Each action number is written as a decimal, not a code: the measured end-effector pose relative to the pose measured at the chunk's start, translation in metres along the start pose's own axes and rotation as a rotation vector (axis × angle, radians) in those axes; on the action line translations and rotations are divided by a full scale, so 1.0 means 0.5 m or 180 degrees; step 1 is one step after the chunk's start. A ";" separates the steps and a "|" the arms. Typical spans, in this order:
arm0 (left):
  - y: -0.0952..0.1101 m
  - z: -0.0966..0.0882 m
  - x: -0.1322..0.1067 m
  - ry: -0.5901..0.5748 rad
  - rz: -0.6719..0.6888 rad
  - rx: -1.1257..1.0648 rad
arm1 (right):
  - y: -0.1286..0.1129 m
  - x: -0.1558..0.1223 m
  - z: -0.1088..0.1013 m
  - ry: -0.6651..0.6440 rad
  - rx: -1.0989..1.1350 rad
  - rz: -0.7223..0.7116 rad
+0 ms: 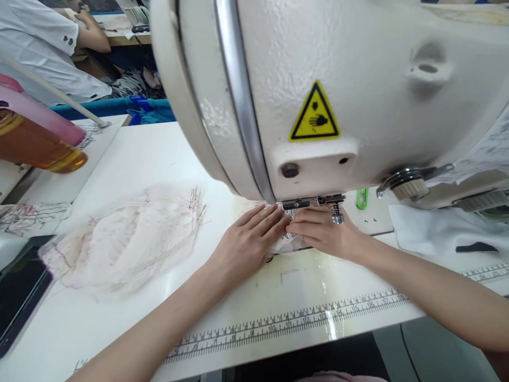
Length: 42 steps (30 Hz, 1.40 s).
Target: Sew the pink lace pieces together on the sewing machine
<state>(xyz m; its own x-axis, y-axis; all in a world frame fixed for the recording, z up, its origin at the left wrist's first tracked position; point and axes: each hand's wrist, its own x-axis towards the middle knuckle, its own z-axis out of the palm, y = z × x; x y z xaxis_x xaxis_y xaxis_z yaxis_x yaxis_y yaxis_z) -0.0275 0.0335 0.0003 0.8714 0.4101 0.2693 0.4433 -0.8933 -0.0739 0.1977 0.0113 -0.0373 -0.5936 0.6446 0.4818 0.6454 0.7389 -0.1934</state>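
A cream sewing machine [262,95] fills the upper part of the view, its head above both hands. Beneath it lies a small piece of sheer white lace [289,243]. My left hand [254,233] rests flat on the lace's left side, fingers stretched out and close together. On the other side, my right hand [324,231] has its fingers bent and pressed together at the lace, just under the machine's metal guide [314,202]. The needle area is hidden by the machine head and my fingers.
A pile of sheer pale fabric [131,239] with loose threads lies left. Beyond it are a dark phone-like slab [24,286] and an amber bottle [43,143]. White cloth [441,228] and a green clip-like item [362,198] lie right. A co-worker [43,48] sits at upper left.
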 end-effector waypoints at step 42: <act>0.000 -0.003 -0.001 0.0192 0.0210 0.0214 | -0.009 0.014 -0.033 -0.0183 -0.0550 0.0035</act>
<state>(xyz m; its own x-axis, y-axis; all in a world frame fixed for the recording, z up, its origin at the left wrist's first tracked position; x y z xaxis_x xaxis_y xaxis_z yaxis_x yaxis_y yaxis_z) -0.0282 0.0329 0.0015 0.8858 0.3371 0.3188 0.4002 -0.9029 -0.1571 0.1986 0.0092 -0.0192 -0.6094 0.6662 0.4299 0.7220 0.6904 -0.0463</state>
